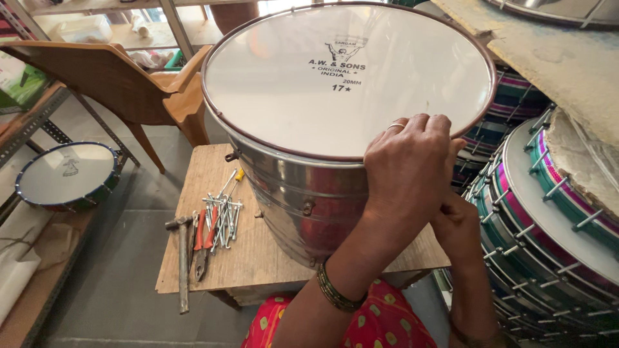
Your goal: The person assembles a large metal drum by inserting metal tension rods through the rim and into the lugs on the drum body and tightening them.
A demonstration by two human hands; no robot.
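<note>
While the steel drum point(303, 193) stands tilted on the right half of the wooden bench point(258, 251), I see my left hand point(406, 169) draped over its near rim, fingers curled down on the white drumhead point(335, 71). My right hand point(459, 225) sits lower, just behind the left against the drum's side, and I cannot tell whether its grip is spread or pinching anything. Bolts point(222, 212), red-handled pliers point(205, 241) and a hammer point(183, 258) lie along the bench's left edge.
</note>
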